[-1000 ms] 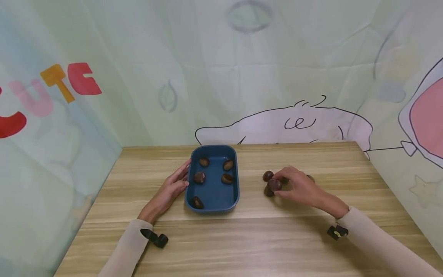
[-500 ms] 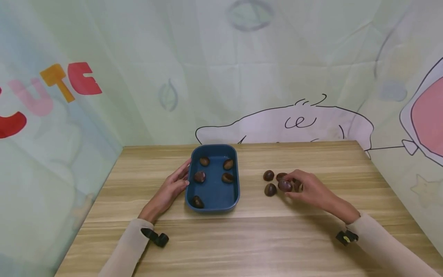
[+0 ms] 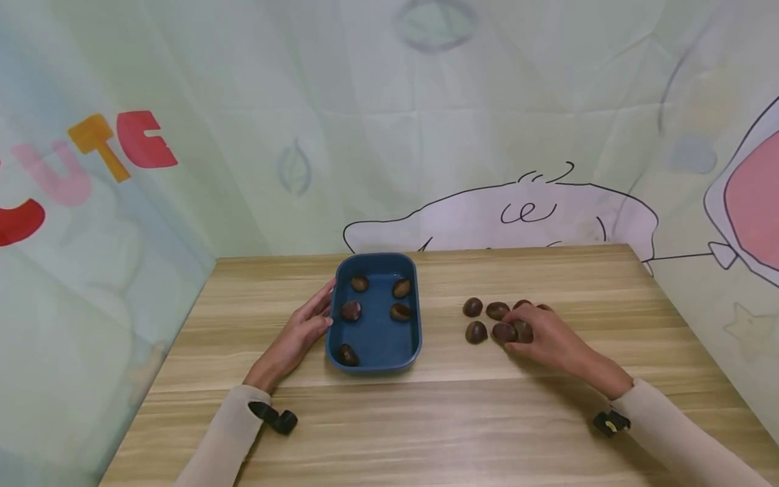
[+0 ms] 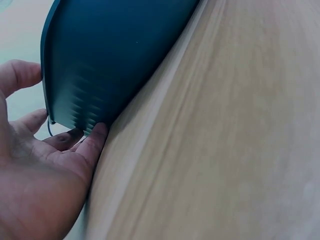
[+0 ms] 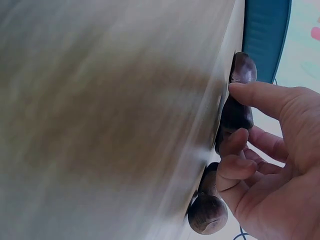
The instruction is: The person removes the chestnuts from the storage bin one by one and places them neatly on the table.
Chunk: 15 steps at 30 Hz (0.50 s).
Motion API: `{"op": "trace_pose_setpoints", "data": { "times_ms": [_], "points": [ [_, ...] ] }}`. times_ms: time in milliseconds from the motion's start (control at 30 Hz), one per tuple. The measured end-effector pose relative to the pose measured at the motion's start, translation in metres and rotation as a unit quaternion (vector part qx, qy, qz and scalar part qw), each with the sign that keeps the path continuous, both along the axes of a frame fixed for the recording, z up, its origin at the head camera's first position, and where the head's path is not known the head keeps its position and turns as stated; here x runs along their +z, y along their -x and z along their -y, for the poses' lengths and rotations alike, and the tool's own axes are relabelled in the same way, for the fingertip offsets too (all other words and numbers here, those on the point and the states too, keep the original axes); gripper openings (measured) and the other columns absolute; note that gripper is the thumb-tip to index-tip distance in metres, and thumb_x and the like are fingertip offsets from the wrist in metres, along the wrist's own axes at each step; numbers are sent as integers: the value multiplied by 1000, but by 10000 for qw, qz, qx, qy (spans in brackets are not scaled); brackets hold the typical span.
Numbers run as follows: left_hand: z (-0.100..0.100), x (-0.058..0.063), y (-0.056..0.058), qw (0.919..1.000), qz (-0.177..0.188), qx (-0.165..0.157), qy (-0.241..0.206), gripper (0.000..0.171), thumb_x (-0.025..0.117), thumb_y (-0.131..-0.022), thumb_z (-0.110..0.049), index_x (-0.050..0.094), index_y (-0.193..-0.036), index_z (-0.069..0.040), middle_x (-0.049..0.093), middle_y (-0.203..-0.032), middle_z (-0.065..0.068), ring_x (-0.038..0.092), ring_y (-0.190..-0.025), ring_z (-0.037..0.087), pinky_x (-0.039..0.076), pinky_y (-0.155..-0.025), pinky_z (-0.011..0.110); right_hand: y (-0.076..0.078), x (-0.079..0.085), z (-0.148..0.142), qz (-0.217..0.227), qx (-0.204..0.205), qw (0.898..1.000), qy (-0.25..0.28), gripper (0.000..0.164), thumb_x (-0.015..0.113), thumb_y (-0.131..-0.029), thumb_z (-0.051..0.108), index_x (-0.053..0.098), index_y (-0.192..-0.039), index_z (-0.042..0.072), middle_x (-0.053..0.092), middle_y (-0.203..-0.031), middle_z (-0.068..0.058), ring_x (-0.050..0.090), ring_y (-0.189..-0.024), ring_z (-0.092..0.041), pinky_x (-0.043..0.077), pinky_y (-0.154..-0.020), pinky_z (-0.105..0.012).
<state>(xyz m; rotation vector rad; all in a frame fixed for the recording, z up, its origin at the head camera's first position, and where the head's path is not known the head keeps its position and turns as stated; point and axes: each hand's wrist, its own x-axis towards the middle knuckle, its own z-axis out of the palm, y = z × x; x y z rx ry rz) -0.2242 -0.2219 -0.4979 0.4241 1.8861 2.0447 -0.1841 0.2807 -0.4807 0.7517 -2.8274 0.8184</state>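
Note:
A blue tray (image 3: 382,338) with several brown chestnuts inside, among them one chestnut (image 3: 350,311) by its left wall, stands on the wooden table. My left hand (image 3: 302,329) rests against the tray's left side; in the left wrist view its fingertips (image 4: 31,73) touch the outer wall and rim. To the right of the tray, my right hand (image 3: 544,338) pinches a chestnut (image 3: 504,332) between thumb and fingers at table level. Close around it lie several more chestnuts in two rough rows, including one chestnut (image 3: 477,332) to its left. My right hand partly covers those at the right.
Bare tabletop (image 3: 389,426) runs in front of the tray and between it and the loose chestnuts. A printed cloth (image 3: 377,135) hangs behind the table and along its sides. Each wrist carries a small black camera (image 3: 611,423).
My right hand has moved a little to the right with the chestnut and lowered it among the others, beside the front left one. My left hand and the tray stay put.

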Motion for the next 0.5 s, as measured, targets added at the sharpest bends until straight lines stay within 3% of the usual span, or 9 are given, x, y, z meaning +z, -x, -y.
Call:
{"op": "trace_pose_setpoints", "data": {
  "times_ms": [267, 500],
  "points": [
    [0, 0, -1, 10000, -35, 4, 29, 78, 50, -108, -2, 20, -178, -18, 16, -183, 20, 13, -169, 41, 45, -113, 18, 0, -3, 1, -141, -46, 9996, -233, 39, 97, -81, 9, 79, -116, 6, 73, -109, -5, 64, -93, -17, 54, -86, -48],
    [0, 1, -1, 9999, -73, 7, 79, 78, 50, -108, -3, 21, -178, -19, 16, -183, 19, 14, -168, 41, 44, -113, 19, -1, 4, 5, -164, -55, 9998, -56, 39, 96, -84, 10, 79, -119, 5, 74, -115, -7, 67, -97, -21, 55, -82, -42]
  ]
}}
